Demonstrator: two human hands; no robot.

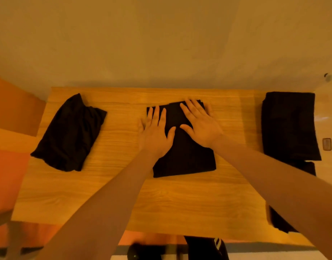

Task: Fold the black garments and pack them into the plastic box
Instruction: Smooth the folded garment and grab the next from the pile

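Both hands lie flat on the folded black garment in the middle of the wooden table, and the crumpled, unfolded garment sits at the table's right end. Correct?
Not quite. In the head view the crumpled garment sits at the left end of the wooden table. Both the left hand and right hand do lie flat on the folded garment.

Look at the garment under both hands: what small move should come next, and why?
Probably fold it once more. Both the left hand and right hand press flat on the middle garment, already a smoothed rectangle on the table, and no box is clearly in view.
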